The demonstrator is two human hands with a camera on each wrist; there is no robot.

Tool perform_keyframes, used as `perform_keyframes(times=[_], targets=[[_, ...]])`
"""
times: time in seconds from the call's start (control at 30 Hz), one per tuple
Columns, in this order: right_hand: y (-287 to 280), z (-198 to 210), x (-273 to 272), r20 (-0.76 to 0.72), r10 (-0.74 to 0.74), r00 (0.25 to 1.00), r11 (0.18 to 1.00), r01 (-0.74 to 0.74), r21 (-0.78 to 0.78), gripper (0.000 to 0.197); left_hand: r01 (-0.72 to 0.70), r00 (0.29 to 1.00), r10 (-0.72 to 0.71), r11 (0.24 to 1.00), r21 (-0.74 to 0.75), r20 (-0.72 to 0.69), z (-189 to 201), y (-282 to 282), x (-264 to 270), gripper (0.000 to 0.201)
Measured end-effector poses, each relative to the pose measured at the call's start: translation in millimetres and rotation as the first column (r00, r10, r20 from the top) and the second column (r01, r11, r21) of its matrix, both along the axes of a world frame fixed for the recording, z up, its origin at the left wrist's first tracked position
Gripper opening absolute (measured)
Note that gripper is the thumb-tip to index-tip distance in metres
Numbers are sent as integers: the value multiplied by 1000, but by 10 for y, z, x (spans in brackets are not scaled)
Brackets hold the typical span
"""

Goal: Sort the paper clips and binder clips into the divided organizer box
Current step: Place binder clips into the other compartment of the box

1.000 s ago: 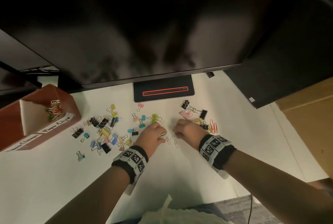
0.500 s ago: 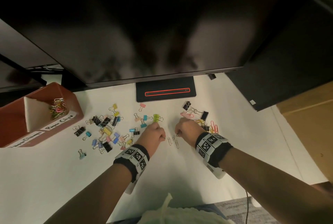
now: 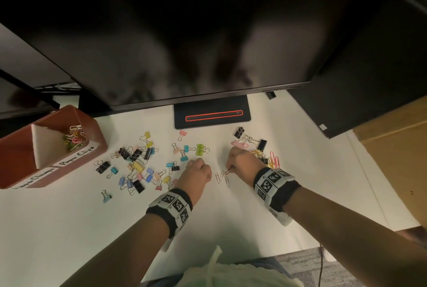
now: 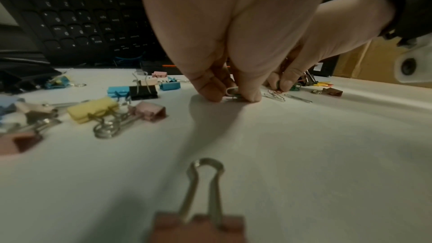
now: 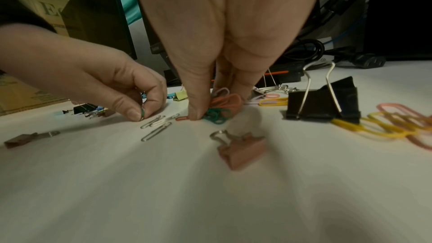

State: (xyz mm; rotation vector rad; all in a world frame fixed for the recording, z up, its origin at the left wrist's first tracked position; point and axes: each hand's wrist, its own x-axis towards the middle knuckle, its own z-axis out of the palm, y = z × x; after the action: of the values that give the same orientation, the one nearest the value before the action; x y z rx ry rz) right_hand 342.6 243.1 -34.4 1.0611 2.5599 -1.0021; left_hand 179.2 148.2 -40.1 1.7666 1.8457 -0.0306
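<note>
A red-brown organizer box (image 3: 97, 134) stands at the far left, with coloured paper clips (image 3: 74, 138) in its compartment labelled "Paper Clips". Coloured binder clips (image 3: 138, 164) lie scattered between the box and my hands. My left hand (image 3: 208, 174) is curled low on the desk and pinches a small paper clip (image 4: 232, 92). Just to its right, my right hand (image 3: 229, 170) holds a bunch of orange, green and white paper clips (image 5: 219, 106) and pinches a red one against the desk. Three silver paper clips (image 3: 221, 177) lie loose between my hands.
A monitor overhangs the desk, its stand base (image 3: 211, 113) behind the clips. A large black binder clip (image 5: 322, 104) and yellow and pink paper clips (image 5: 397, 123) lie right of my right hand. A cardboard box (image 3: 397, 148) sits far right, a keyboard (image 4: 70, 16) behind.
My left hand's fingers have curled in tight around a small clip. My right hand has stayed by the silver clips and now pinches a red one.
</note>
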Motion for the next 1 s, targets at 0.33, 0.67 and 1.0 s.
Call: perform_keyframes(times=[0.33, 0.67, 1.0], targets=[[-22, 45, 68, 63, -21, 998, 999, 23, -36, 17, 98, 994, -99, 994, -41, -38, 31, -59, -7, 26], [-49, 98, 202, 50, 8, 999, 998, -5, -63, 18, 199, 964, -179, 976, -92, 196, 213, 253, 0, 36], [-52, 138, 251, 39, 127, 991, 986, -122, -113, 20, 233, 962, -211, 965, -119, 173, 161, 425, 58, 19]])
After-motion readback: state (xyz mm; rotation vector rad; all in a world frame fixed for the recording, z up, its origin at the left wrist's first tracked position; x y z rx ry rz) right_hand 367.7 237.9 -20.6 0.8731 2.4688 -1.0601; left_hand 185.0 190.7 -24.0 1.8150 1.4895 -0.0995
